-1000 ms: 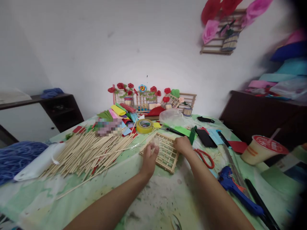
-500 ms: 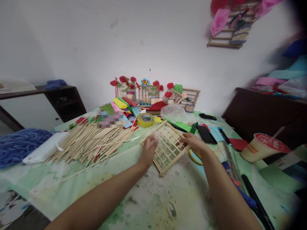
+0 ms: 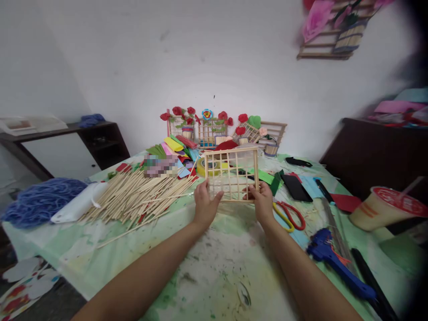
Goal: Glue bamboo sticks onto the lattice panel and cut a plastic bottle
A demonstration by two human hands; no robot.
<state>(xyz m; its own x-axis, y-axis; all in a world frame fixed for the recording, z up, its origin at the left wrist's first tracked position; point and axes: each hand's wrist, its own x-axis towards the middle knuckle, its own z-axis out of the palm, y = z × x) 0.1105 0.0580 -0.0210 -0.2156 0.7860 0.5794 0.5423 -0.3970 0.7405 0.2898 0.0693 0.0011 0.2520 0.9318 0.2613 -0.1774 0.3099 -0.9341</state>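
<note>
A lattice frame of thin wooden sticks is held up over the table, nearly upright and facing me. My left hand grips its lower left corner, the thumb in front. At the lower right corner my right hand is closed on it, some fingers showing behind the bars. Behind the lattice lies a roll of yellow tape, partly covered by it. Loose wooden sticks lie in a wide pile left of my left hand. Red and yellow scissors rest just right of my right hand.
A blue glue gun, a black phone and a drink cup are on the right. Blue yarn lies at the far left beside a white tool. Flower-decorated lattices stand along the wall.
The lattice has turned from a slanted, tilted pose to squarer and more upright, and both hands have turned with it. The scissors and glue gun show more fully. The view has shifted slightly left.
</note>
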